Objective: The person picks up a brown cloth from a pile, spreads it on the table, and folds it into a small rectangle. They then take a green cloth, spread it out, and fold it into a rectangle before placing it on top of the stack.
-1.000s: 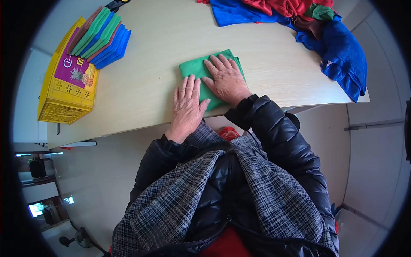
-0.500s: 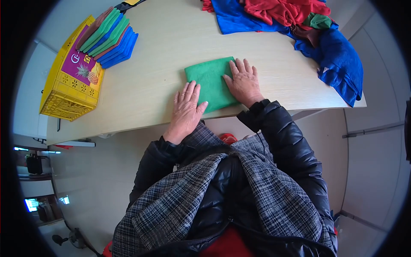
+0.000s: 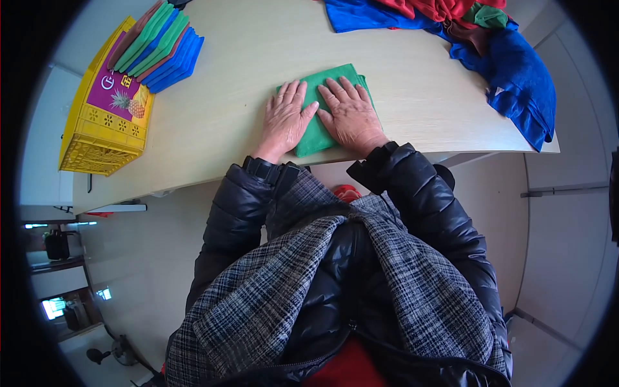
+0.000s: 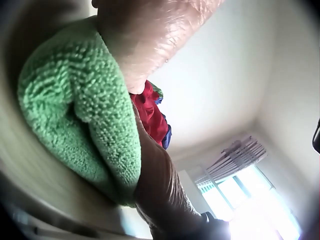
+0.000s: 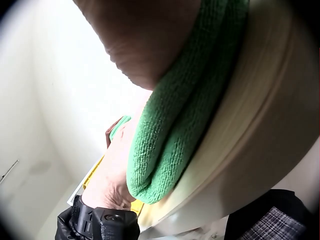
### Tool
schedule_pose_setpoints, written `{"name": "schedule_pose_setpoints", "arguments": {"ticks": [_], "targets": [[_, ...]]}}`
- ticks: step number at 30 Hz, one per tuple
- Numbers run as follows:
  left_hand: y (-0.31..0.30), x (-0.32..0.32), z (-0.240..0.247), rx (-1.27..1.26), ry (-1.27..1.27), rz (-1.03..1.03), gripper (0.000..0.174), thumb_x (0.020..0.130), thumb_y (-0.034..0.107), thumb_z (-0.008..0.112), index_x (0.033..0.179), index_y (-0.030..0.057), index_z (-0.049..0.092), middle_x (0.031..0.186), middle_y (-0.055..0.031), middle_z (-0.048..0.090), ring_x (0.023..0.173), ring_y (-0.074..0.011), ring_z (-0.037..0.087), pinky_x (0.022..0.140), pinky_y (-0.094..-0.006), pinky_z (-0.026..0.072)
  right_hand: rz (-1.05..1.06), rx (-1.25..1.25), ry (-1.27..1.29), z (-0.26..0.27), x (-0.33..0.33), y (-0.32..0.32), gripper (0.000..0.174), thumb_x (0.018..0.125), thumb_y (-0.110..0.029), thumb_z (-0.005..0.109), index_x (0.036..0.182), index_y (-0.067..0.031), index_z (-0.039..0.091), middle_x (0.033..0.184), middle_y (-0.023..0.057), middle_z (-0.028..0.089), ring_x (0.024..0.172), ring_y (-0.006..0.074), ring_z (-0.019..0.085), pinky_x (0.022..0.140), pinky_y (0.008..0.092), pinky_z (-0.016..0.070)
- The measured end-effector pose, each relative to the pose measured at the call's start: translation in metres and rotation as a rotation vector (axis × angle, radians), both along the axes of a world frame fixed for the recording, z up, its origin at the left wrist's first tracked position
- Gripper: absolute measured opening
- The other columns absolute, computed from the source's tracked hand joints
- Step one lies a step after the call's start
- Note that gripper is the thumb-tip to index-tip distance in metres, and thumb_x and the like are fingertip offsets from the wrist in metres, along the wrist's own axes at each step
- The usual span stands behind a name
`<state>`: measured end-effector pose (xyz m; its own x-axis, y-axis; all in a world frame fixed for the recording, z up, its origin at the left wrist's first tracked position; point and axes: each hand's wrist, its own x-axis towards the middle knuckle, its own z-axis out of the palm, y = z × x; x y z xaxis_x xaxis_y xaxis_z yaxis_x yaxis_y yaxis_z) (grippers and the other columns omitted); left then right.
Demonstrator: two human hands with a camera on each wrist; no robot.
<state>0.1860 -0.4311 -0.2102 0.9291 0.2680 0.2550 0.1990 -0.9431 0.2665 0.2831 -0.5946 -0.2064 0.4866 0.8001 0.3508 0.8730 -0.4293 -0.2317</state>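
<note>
A green towel (image 3: 314, 132), folded into a thick rectangle, lies near the table's front edge. My left hand (image 3: 285, 119) rests flat over its left side, fingers straight and pointing away from me. Over the right part lies my right hand (image 3: 351, 116), palm down with the fingers a little spread. The two thumbs come close together above the middle of the cloth. In the left wrist view the towel's rounded, looped-pile folds (image 4: 80, 110) show under the palm. The right wrist view shows its layered edge (image 5: 165, 145) along the wooden tabletop.
At the left stands a yellow plastic crate (image 3: 106, 138) with a pineapple label; folded green, blue and brown cloths (image 3: 158, 48) stand in a row at it. Loose blue cloth (image 3: 519, 84) and red cloth (image 3: 445, 8) are heaped at the far right, partly over the table edge.
My right hand slid out to the towel's right edge, then came back over its middle. The left hand moved forward, farther onto the towel.
</note>
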Motion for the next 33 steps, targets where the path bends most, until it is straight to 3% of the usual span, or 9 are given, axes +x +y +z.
{"name": "schedule_pose_setpoints", "arguments": {"ticks": [8, 20, 25, 28, 33], "targets": [[-0.039, -0.037, 0.004, 0.032, -0.080, -0.105, 0.065, 0.103, 0.047, 0.046, 0.149, 0.0013, 0.042, 0.158, -0.0173, 0.037, 0.148, -0.0344, 0.030, 0.119, -0.0570, 0.0237, -0.027, -0.033, 0.039, 0.003, -0.005, 0.000, 0.056, 0.102, -0.042, 0.048, 0.148, -0.0089, 0.048, 0.156, 0.0142, 0.043, 0.147, 0.0368, 0.033, 0.121, 0.0520, 0.0239], [-0.042, -0.039, -0.001, 0.146, -0.062, -0.093, 0.069, 0.101, 0.049, 0.050, 0.151, 0.0024, 0.039, 0.158, -0.0173, 0.036, 0.148, -0.0348, 0.030, 0.120, -0.0563, 0.0217, -0.072, -0.012, -0.011, -0.002, 0.007, -0.021, 0.052, 0.103, -0.039, 0.047, 0.149, -0.0151, 0.047, 0.157, 0.0118, 0.041, 0.147, 0.0357, 0.033, 0.120, 0.0541, 0.0252], [-0.044, -0.044, 0.002, 0.131, -0.066, -0.083, 0.069, 0.101, 0.048, 0.050, 0.151, 0.0027, 0.039, 0.158, -0.0170, 0.036, 0.148, -0.0351, 0.030, 0.120, -0.0560, 0.0222, -0.173, -0.023, -0.034, 0.000, 0.015, -0.037, 0.053, 0.102, -0.037, 0.049, 0.148, -0.0107, 0.047, 0.156, 0.0134, 0.042, 0.147, 0.0359, 0.034, 0.119, 0.0546, 0.0263], [-0.042, -0.056, 0.006, -0.024, -0.081, -0.066, 0.065, 0.103, 0.041, 0.050, 0.153, 0.0024, 0.037, 0.161, -0.0161, 0.033, 0.150, -0.0347, 0.029, 0.122, -0.0529, 0.0198, -0.236, -0.031, -0.068, 0.010, 0.015, -0.041, 0.053, 0.101, -0.036, 0.051, 0.146, -0.0083, 0.048, 0.154, 0.0145, 0.044, 0.146, 0.0364, 0.035, 0.119, 0.0548, 0.0267], [-0.053, -0.075, 0.008, 0.033, -0.085, -0.115, 0.070, 0.097, 0.041, 0.058, 0.151, 0.0003, 0.039, 0.159, -0.0165, 0.035, 0.148, -0.0356, 0.030, 0.120, -0.0556, 0.0218, -0.008, 0.104, -0.030, 0.022, -0.033, -0.020, 0.053, 0.100, -0.035, 0.053, 0.144, -0.0053, 0.050, 0.150, 0.0155, 0.049, 0.144, 0.0365, 0.038, 0.118, 0.0551, 0.0271]]}}
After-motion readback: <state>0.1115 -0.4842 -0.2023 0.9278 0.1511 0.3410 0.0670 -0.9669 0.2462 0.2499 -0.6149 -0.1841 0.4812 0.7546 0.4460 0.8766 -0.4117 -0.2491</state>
